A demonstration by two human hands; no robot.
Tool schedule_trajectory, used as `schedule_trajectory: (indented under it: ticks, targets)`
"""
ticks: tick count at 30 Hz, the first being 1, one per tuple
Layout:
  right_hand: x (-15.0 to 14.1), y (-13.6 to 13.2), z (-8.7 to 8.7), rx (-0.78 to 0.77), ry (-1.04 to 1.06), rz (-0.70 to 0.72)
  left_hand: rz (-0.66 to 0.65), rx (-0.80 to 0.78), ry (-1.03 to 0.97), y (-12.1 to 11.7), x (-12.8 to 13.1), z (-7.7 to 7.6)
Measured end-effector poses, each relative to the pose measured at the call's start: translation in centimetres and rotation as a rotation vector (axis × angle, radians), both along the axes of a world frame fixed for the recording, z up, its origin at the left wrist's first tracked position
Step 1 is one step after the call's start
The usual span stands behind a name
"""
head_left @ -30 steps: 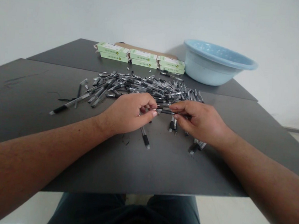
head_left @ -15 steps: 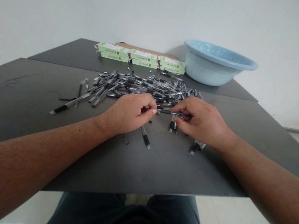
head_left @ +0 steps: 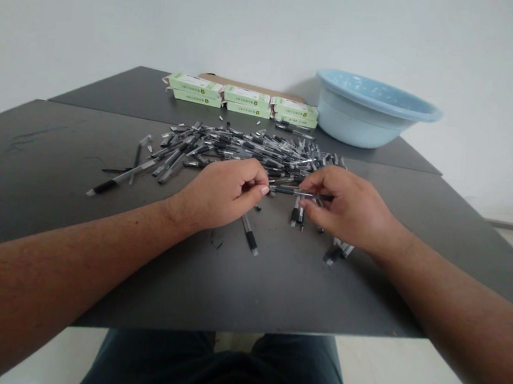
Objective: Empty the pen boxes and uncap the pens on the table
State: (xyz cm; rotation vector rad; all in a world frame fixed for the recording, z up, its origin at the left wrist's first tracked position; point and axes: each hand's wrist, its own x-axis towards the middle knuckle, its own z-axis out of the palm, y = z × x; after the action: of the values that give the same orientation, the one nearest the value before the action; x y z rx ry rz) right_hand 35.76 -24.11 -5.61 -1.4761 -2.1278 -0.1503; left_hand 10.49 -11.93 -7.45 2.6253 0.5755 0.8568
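Note:
A clear pen with a black grip lies level between my two hands, just above the front of a pen pile. My left hand is closed in a pinch on the pen's left end, hiding its tip. From the other side, the thumb and forefinger of my right hand close around the pen's slim right part, whose dark end runs towards the palm. Below my left hand, a loose pen points towards me. More pens lie under my right fingers.
A heap of clear and black pens spreads across the dark table. Behind it, green and white boxes are stacked in pairs by the wall, beside a light blue basin. One long pen lies at the left.
My right fingers have shifted slightly right along the pen, and more of its slim dark right end shows. My left hand has hardly moved.

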Motion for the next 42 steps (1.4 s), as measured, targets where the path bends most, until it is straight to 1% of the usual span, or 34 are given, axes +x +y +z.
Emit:
schedule_trajectory:
  ticks: [5, 10, 15, 20, 25, 27, 29, 31, 36, 40, 42]
  targets:
    - [0.11, 0.12, -0.2, -0.026, -0.046, 0.043, 0.006, -0.009, -0.008, 0.04, 0.0, -0.01]
    - [0.16, 0.29, -0.53, -0.065, 0.039, -0.042, 0.009, -0.008, -0.002, 0.06, 0.01, -0.02]
    - [0.28, 0.4, -0.58, -0.065, -0.01, 0.034, 0.006, 0.005, -0.002, 0.06, -0.01, -0.03]
    - [0.32, 0.36, -0.51, -0.09, 0.072, -0.026, 0.002, 0.014, -0.002, 0.11, 0.0, -0.11]
    - [0.56, 0.51, -0.58, -0.096, -0.008, 0.064, 0.003, -0.001, -0.007, 0.18, 0.04, -0.16]
    - [0.53, 0.48, -0.66, -0.098, 0.029, 0.04, 0.001, 0.004, -0.009, 0.15, 0.02, -0.15]
    - [0.44, 0.42, -0.67, -0.106, 0.079, -0.017, -0.003, 0.011, -0.006, 0.11, -0.01, -0.12]
    - [0.39, 0.39, -0.61, -0.112, 0.091, -0.042, -0.001, 0.009, -0.003, 0.09, -0.04, -0.09]
    - [0.4, 0.5, -0.53, -0.086, 0.029, 0.055, 0.008, -0.012, -0.01, 0.19, -0.06, -0.11]
    - [0.31, 0.43, -0.61, -0.128, 0.121, -0.019, 0.001, -0.001, 0.01, 0.14, -0.02, -0.14]
    - [0.29, 0.39, -0.53, -0.136, 0.113, -0.017, -0.014, 0.009, 0.01, 0.1, -0.01, -0.14]
